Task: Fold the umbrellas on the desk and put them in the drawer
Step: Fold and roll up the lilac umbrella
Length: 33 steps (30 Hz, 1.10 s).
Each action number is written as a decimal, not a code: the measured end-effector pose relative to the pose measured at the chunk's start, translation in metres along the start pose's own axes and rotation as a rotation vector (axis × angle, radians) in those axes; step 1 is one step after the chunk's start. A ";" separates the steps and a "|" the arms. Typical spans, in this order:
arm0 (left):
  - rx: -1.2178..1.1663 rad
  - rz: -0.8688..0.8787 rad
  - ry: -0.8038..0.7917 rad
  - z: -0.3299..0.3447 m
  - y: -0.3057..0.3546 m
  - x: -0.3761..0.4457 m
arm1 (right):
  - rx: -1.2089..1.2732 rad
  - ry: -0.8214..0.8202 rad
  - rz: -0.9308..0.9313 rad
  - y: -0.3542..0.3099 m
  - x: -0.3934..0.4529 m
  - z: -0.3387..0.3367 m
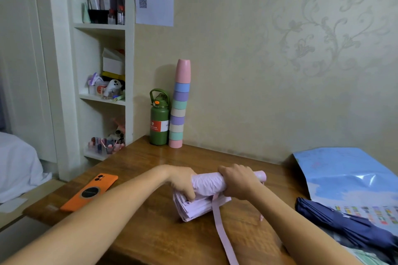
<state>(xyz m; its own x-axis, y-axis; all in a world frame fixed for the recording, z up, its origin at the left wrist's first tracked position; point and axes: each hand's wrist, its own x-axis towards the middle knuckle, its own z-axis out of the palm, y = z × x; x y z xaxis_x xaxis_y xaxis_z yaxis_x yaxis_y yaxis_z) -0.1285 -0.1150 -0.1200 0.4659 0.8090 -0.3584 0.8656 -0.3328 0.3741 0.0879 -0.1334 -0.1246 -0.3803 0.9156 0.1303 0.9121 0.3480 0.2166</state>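
1. Lying across the middle of the wooden worktop [150, 232]: pink umbrella [206, 185], collapsed, canopy partly rolled into a tube, loose pleated folds spilling toward the near edge.
2. Gripping the rolled canopy at its left end: left hand [183, 183], fingers curled down over the fabric.
3. Wrapped round the right part of the roll, near the pale pink handle end [261, 175]: right hand [239, 180], fingers closed over the top.
4. Trailing from under the roll toward the near edge, loose and unfastened: pink closure strap [221, 230].
5. Resting at the right edge of the worktop, partly on a blue plastic bag [349, 178]: navy umbrella [349, 226], collapsed, canopy loose.
6. Lying flat at the left of the worktop, camera side up: orange phone [90, 191].
7. Standing against the wall at the back: green bottle [159, 118], touching or just beside a tall stack of pastel cups [179, 109].
8. Left of the worktop: white shelf unit [103, 71] crowded with small items.
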 end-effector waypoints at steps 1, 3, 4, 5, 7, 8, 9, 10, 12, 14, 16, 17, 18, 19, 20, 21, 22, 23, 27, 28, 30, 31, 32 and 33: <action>0.030 0.003 0.000 0.002 0.001 0.000 | 0.010 -0.039 0.006 0.001 0.000 0.001; 0.143 0.017 0.075 0.008 0.004 -0.001 | 0.028 -0.085 0.023 0.003 0.000 0.002; 0.222 0.018 0.149 0.013 0.007 -0.003 | 0.045 -0.112 0.038 0.006 0.001 0.003; 0.312 0.012 0.240 0.019 0.009 -0.003 | 0.071 -0.142 0.057 0.010 0.001 0.004; 0.454 -0.010 0.398 0.032 0.014 -0.002 | 0.128 -0.199 0.086 0.018 0.002 0.007; 0.481 -0.023 0.445 0.039 0.016 0.001 | 0.157 -0.227 0.090 0.021 0.003 0.009; 0.491 -0.033 0.476 0.043 0.016 0.003 | 0.183 -0.257 0.093 0.023 0.004 0.010; 0.499 -0.036 0.495 0.046 0.016 0.005 | 0.208 -0.295 0.093 0.023 0.004 0.011; 0.504 -0.020 0.505 0.048 0.015 0.006 | 0.243 -0.363 0.083 0.022 0.004 0.012; 0.482 -0.004 0.492 0.048 0.015 0.006 | 0.264 -0.391 0.071 0.020 0.004 0.015; 0.413 -0.011 0.436 0.045 0.015 0.004 | 0.242 -0.397 0.071 0.018 0.004 0.017; 0.366 -0.024 0.407 0.043 0.014 0.004 | 0.213 -0.373 0.068 0.016 0.005 0.017; 0.311 -0.037 0.385 0.040 0.012 0.003 | 0.183 -0.314 0.053 0.014 0.004 0.017; 0.248 -0.045 0.365 0.037 0.008 0.004 | 0.156 -0.222 0.026 0.012 0.003 0.016; 0.172 -0.044 0.341 0.033 0.004 0.004 | 0.119 -0.117 -0.016 0.009 0.001 0.015; 0.084 -0.034 0.301 0.030 -0.002 0.004 | 0.071 -0.021 -0.059 0.008 -0.001 0.016; -0.005 -0.009 0.247 0.028 -0.006 0.003 | 0.024 0.061 -0.088 0.007 -0.003 0.017; -0.083 0.020 0.187 0.026 -0.009 0.002 | -0.006 0.117 -0.093 0.007 -0.005 0.017; -0.179 0.072 0.025 0.025 -0.012 -0.001 | 0.047 0.029 -0.082 0.012 -0.004 0.017; -0.144 0.062 0.023 0.024 -0.012 -0.001 | 0.071 -0.012 -0.085 0.012 -0.003 0.017; 0.001 0.037 0.076 0.023 -0.009 0.000 | 0.118 -0.050 -0.061 0.013 -0.002 0.019; 0.119 0.022 0.144 0.025 -0.005 0.000 | 0.132 -0.065 -0.039 0.014 -0.002 0.021; 0.246 0.008 0.229 0.028 0.000 0.000 | 0.146 -0.081 -0.015 0.015 -0.001 0.022; 0.354 -0.002 0.317 0.034 0.006 0.001 | 0.165 -0.100 0.006 0.017 0.000 0.022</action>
<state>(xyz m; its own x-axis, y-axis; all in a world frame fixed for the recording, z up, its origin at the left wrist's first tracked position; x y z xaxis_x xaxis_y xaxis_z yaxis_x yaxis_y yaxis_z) -0.1170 -0.1324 -0.1469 0.4328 0.8996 -0.0591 0.9015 -0.4310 0.0398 0.1067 -0.1235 -0.1428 -0.3654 0.9303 0.0330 0.9301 0.3634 0.0537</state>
